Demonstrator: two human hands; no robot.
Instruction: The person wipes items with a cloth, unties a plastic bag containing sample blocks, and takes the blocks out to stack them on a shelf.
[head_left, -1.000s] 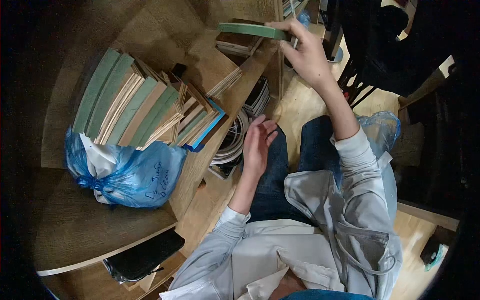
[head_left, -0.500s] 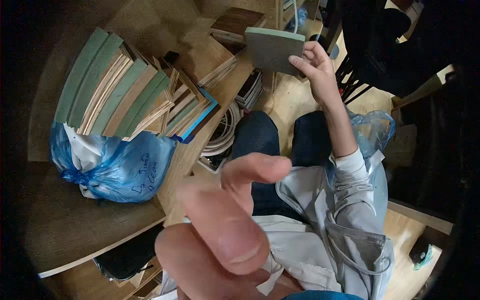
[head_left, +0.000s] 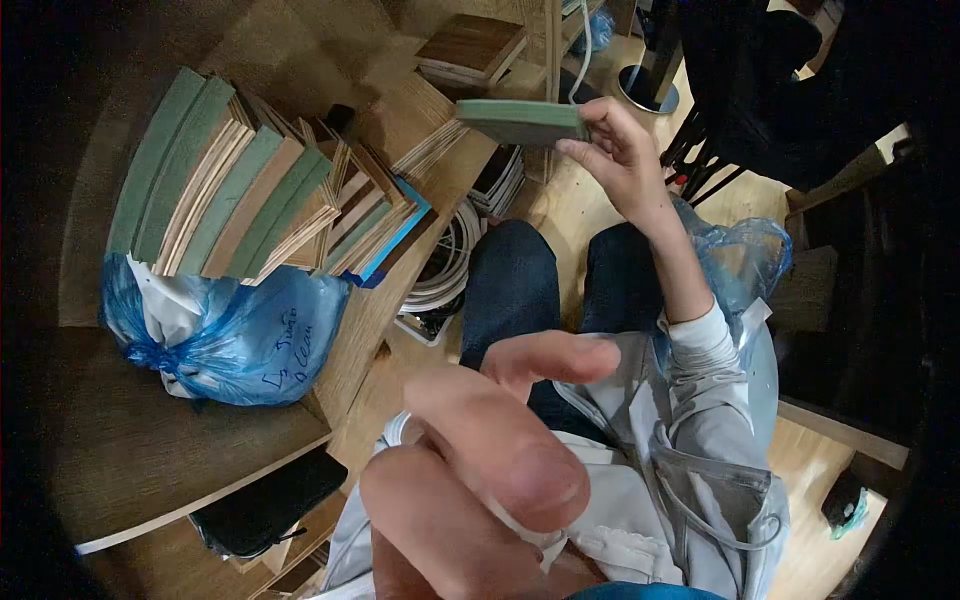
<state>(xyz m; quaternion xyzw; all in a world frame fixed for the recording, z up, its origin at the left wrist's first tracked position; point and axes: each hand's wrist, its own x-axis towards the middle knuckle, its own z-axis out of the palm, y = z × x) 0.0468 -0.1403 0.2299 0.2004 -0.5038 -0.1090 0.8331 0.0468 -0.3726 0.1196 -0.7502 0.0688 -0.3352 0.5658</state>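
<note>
My right hand (head_left: pixel 625 160) grips the near end of a square green board (head_left: pixel 525 120), thumb below and fingers along its edge. The board is held up above the floor and tilted so its green edge shows. Very near the camera, my left hand (head_left: pixel 490 470) looks large, its fingers loosely bent and apart, with nothing seen between them. Part of that hand is cut off at the bottom. To the left stands a row of green and brown boards (head_left: pixel 225 185), on edge and packed together with thinner wooden sheets (head_left: pixel 315 225).
A tied blue plastic bag (head_left: pixel 270 340) with handwriting lies at the left, beside the boards. Dark wooden pieces (head_left: pixel 470 48) are stacked at the back. A coiled white cable (head_left: pixel 445 262) lies below the wooden surface, and a black case (head_left: pixel 268 505) sits at lower left.
My right hand has shifted a little to the left and tipped the green board flatter, showing more of its edge. My left hand has moved to the right and slightly down.
</note>
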